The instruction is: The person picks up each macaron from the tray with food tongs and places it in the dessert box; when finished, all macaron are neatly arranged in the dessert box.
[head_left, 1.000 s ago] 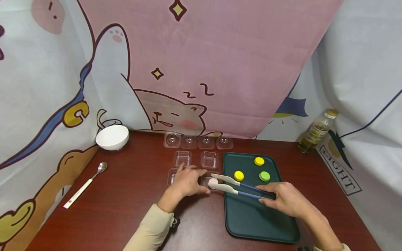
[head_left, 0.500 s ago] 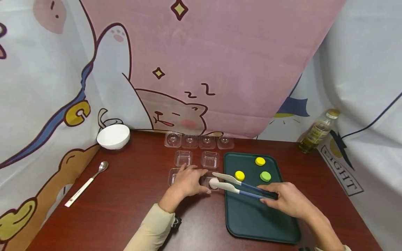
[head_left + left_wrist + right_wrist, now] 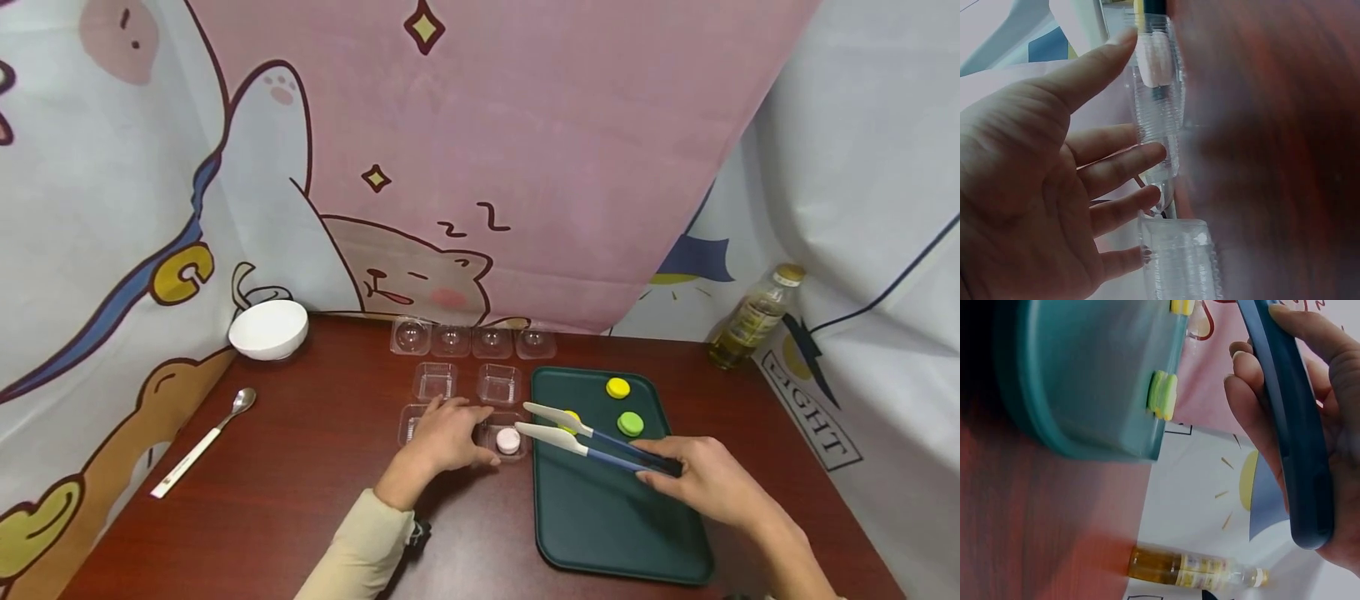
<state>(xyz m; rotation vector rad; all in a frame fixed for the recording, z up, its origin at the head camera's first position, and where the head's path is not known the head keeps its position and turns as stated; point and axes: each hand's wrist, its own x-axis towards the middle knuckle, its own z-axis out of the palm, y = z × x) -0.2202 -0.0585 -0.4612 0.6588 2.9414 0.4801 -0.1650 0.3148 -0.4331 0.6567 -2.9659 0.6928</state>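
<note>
A pale pink macaron (image 3: 507, 440) sits in a small clear plastic box (image 3: 1159, 115) just left of the tray. My left hand (image 3: 446, 433) is at that box, thumb tip at its rim and fingers spread along its far side, fairly straight. My right hand (image 3: 705, 475) grips tongs (image 3: 553, 435) by their dark blue handle (image 3: 1291, 437). The tongs' pale tips are apart with nothing between them, right of the pink macaron and over the left part of the green tray (image 3: 622, 525). Two yellow macarons (image 3: 618, 387) and a green macaron (image 3: 630, 423) lie on the tray.
More clear boxes (image 3: 435, 381) stand behind and left of the left hand, with domed lids (image 3: 452, 339) in a row at the back. A white bowl (image 3: 268, 330) and a spoon (image 3: 202, 446) are at left. An oil bottle (image 3: 753, 321) stands back right.
The tongs' tips were around the pink macaron; they have come off it and moved right with my right hand. The macaron stays in the box. My left hand has stayed put.
</note>
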